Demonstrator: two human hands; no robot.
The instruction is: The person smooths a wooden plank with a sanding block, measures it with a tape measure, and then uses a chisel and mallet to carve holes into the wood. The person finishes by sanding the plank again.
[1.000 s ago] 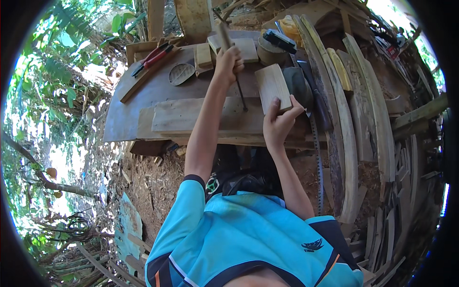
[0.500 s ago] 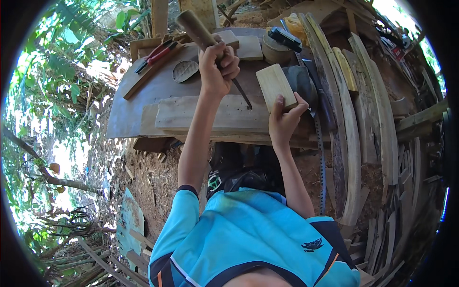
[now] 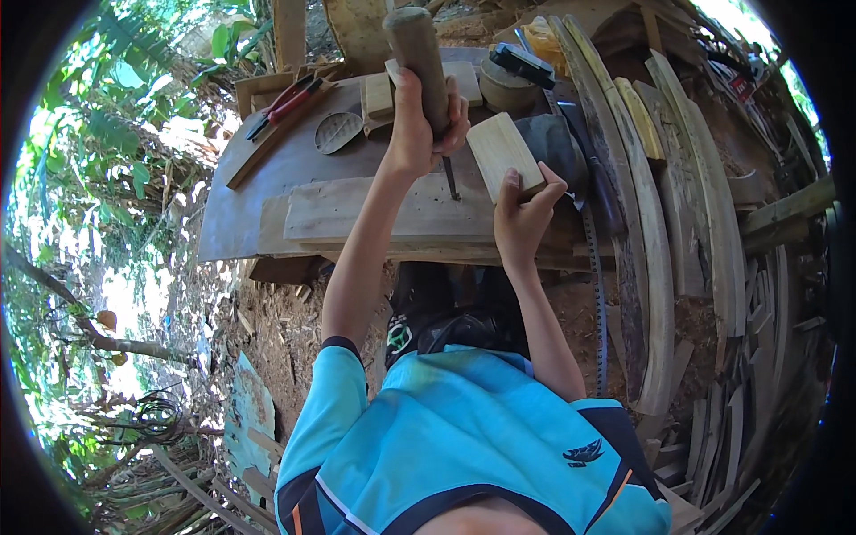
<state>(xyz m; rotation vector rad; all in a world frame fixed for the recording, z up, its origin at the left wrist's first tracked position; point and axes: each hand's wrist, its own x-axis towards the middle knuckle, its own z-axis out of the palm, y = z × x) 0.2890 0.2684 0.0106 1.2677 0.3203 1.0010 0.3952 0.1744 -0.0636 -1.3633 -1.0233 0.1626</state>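
My left hand [image 3: 423,125] is closed round a thick wooden handle [image 3: 416,49], with a thin dark metal shaft [image 3: 452,178] extending below it to the light board [image 3: 374,216] lying along the bench's near edge. Just to the right, my right hand [image 3: 522,209] grips a rectangular pale wood block [image 3: 499,147] between thumb and fingers, raised over the board's right part, beside a dark greenish bundle [image 3: 553,138].
On the metal-topped bench [image 3: 241,214] are red-handled pliers [image 3: 290,111], an oval piece [image 3: 337,135], small blocks [image 3: 378,98] and a round container [image 3: 506,89] with a dark tool [image 3: 522,64]. Several long slats [image 3: 660,285] and a tape [image 3: 596,303] extend along the right.
My left hand and the handle rose toward the camera and tilted left, then swung right to a more upright angle. My right hand and block have shifted slightly, most recently up and left.
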